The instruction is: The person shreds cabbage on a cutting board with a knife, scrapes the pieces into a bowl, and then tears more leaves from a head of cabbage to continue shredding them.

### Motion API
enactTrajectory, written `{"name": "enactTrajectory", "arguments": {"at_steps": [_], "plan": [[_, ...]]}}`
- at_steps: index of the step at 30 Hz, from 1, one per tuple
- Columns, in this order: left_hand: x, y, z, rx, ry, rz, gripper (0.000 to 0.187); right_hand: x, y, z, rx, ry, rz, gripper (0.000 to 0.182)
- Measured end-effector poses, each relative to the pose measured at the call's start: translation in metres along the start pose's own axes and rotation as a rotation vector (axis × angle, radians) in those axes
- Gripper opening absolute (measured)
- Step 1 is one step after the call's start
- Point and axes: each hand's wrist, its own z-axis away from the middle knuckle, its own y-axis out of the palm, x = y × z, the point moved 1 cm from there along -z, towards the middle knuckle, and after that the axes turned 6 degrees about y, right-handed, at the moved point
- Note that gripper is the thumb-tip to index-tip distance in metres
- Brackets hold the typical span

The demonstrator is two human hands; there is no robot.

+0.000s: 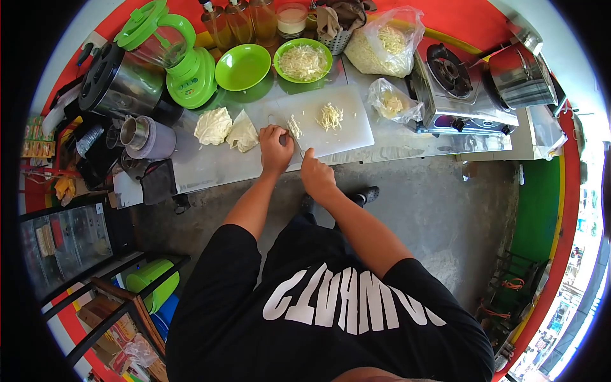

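My left hand [276,149] is closed at the left end of the white cutting board [349,132]; what lies under its fingers is hidden. My right hand [317,173] is wrapped round a knife handle at the board's near edge, and little of the blade shows. A narrow row of pale shreds [294,127] lies just right of my left fingers. Farther right on the board is a small pile of shreds [330,117]. Pale cabbage pieces [214,125] rest left of the board. Behind it stands a green bowl of shreds [303,62].
An empty green bowl [242,67] and a green blender [191,79] stand at the back left. Bags of shreds [384,48] [393,102] lie right of the board, beside a gas stove [468,108] with a pot [522,76]. Bottles [238,25] line the wall.
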Motion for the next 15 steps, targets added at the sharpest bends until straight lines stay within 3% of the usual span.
{"name": "enactTrajectory", "arguments": {"at_steps": [7,15], "plan": [[0.000,-0.001,0.000,0.010,-0.016,0.045,0.006,0.008,-0.020,-0.010,0.042,-0.082,0.024,0.030],[0.001,-0.001,-0.002,0.005,0.017,0.017,0.007,0.008,-0.004,-0.012,0.052,-0.011,-0.049,0.036]]}}
